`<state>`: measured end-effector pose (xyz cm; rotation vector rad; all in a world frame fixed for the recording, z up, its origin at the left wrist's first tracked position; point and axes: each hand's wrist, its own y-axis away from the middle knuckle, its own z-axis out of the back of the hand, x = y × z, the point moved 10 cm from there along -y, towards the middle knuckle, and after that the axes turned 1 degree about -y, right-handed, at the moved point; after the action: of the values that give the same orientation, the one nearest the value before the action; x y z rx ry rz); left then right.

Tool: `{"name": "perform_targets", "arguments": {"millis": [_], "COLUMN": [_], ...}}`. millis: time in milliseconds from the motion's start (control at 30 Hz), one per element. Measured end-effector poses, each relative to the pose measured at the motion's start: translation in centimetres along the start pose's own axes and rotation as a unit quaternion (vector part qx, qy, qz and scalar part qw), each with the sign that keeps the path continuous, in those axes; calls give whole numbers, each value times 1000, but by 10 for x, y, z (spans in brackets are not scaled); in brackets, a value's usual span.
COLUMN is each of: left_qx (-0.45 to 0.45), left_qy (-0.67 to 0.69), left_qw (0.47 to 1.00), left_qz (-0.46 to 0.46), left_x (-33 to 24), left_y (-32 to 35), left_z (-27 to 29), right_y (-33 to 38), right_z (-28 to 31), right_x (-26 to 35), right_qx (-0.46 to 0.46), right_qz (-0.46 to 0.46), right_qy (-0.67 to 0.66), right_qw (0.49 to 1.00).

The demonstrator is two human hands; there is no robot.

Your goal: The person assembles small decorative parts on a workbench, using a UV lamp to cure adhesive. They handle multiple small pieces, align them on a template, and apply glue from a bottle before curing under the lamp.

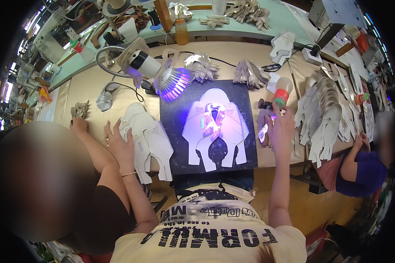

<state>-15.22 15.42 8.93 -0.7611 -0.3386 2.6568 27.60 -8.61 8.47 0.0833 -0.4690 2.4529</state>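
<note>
Near the middle of the desk's [228, 48] front edge lies a dark board [171, 160], and flat on it a white cut-out [235, 127] with several downward-pointing legs. A shiny strip [220, 115], looped at the top with its ends crossing, sits on the middle of the cut-out, lit violet. Over the board's far left corner leans a finned lamp [173, 83], glowing purple.

The person's left hand [119, 142] is open, fingers spread, at the left side of some overlapping white pieces [151, 140], which lie left of the board toward the front edge; I can't see it gripping anything. The right hand [281, 129] reaches out over the desk beyond the board's right edge, fingers loosely bent and partly open. Its fingertips come up to the green end of a bottle [283, 90] with a red band; from here I can't tell whether it has hold of it. Glossy small parts [263, 131] lie just beside that hand.

Farther right, toward the desk's right end, long pale pieces [324, 114] overlap in rows. Two bundles [250, 74] of pieces rest beyond the board's far edge. At the left, a co-worker's hand [79, 126] is beside a small grey heap [80, 109].
</note>
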Motion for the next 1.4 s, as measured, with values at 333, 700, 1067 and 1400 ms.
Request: {"name": "perform_targets", "arguments": {"millis": [333, 700, 1067, 1400], "left_qx": [108, 111, 111, 188], "left_qy": [105, 64, 65, 53], "left_qw": [975, 970, 969, 952], "left_qz": [-164, -204, -213, -238], "left_x": [-120, -142, -145, -151], "left_y": [19, 33, 33, 36], "left_z": [-104, -158, -157, -174], "right_y": [44, 29, 15, 5], "right_z": [-31, -71, -59, -72], "right_x": [173, 197, 186, 156], "right_qx": [127, 212, 167, 152], "right_qz": [300, 426, 379, 163], "right_qy": [-218, -202, -238, -358], "right_qw": [920, 856, 878, 907]}}
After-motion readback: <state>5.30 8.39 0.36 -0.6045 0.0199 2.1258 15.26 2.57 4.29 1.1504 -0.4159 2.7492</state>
